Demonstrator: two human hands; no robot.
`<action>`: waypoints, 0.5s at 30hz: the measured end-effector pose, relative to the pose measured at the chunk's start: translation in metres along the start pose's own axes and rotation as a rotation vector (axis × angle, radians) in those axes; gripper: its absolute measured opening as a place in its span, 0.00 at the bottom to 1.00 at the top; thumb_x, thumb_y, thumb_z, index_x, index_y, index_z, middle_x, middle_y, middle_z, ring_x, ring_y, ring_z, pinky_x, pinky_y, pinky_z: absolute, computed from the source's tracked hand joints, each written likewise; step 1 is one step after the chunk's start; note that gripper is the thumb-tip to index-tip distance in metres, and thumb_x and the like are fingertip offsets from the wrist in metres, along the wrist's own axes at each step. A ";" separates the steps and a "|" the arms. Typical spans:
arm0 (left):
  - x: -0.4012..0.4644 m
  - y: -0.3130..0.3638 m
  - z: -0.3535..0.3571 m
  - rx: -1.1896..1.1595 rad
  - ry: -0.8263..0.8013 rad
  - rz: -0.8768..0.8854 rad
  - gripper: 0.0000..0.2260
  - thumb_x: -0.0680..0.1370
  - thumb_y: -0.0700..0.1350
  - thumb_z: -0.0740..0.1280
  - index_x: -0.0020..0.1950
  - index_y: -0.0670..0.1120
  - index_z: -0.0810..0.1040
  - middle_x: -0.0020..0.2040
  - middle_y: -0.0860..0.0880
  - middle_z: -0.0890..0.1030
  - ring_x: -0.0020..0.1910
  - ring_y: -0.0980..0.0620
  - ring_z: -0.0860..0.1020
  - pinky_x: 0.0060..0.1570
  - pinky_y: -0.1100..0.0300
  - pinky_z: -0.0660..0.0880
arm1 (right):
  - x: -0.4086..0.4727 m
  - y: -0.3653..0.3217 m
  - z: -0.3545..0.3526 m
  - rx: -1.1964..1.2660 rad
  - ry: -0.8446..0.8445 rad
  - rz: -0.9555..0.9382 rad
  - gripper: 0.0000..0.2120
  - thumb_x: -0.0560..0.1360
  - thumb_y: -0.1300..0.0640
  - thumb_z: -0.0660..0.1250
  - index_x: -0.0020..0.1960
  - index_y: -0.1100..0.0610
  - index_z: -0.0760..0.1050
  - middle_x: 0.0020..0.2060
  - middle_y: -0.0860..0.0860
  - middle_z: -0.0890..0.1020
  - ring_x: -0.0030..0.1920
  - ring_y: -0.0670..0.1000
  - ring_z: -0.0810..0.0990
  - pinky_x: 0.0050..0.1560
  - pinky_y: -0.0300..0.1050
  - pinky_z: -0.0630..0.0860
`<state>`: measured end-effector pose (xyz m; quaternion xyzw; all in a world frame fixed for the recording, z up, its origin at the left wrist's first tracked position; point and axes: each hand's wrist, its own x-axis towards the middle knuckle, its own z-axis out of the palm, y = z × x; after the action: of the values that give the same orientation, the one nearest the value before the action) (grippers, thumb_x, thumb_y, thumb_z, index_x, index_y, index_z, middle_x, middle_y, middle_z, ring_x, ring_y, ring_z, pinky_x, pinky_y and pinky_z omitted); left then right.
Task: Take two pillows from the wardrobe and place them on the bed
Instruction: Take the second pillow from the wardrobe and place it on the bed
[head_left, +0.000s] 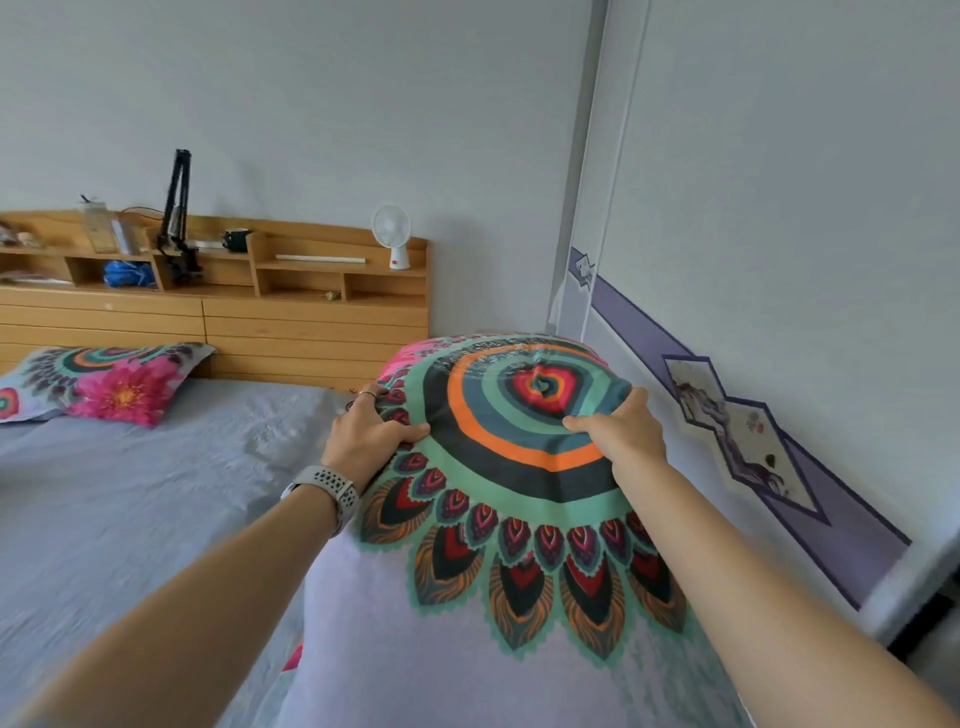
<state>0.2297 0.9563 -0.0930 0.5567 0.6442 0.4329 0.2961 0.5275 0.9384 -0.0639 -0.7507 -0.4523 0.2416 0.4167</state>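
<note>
I hold a large pillow (498, 519) with a bright mandala and feather print in front of me, above the right side of the bed (130, 493). My left hand (366, 434), with a ring and a wrist watch, grips its left edge. My right hand (621, 428) grips the cloth near the top right. A second pillow (104, 382) with a pink flower print lies flat at the head of the bed on the left, against the headboard. The wardrobe is not in view.
A wooden headboard (311, 322) with shelves holds a small white fan (393, 236), a dark mug (236, 240), a black clamp arm (176, 208) and a blue bundle. A white wall with a purple decorated band (727, 410) runs along the right side of the bed.
</note>
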 end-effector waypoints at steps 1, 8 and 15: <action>0.012 0.002 0.005 -0.001 0.007 -0.010 0.32 0.58 0.58 0.77 0.59 0.57 0.71 0.46 0.52 0.84 0.45 0.48 0.82 0.53 0.47 0.79 | 0.017 -0.002 0.004 -0.004 -0.005 -0.006 0.39 0.62 0.47 0.79 0.66 0.54 0.62 0.60 0.56 0.77 0.49 0.57 0.74 0.46 0.51 0.73; 0.082 -0.003 0.023 -0.048 0.077 -0.095 0.34 0.56 0.59 0.77 0.59 0.59 0.69 0.47 0.51 0.84 0.46 0.47 0.83 0.52 0.46 0.79 | 0.107 -0.029 0.046 -0.010 -0.080 -0.076 0.39 0.61 0.47 0.79 0.64 0.53 0.62 0.58 0.55 0.77 0.52 0.59 0.76 0.50 0.55 0.76; 0.177 -0.017 0.015 0.012 0.174 -0.100 0.37 0.58 0.59 0.77 0.64 0.55 0.70 0.46 0.54 0.83 0.46 0.50 0.82 0.52 0.48 0.79 | 0.187 -0.072 0.123 0.031 -0.152 -0.102 0.43 0.61 0.48 0.80 0.68 0.54 0.61 0.64 0.55 0.74 0.60 0.61 0.76 0.54 0.57 0.75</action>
<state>0.1985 1.1320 -0.0972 0.4858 0.6971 0.4606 0.2568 0.4914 1.1708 -0.0663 -0.6996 -0.5165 0.2831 0.4045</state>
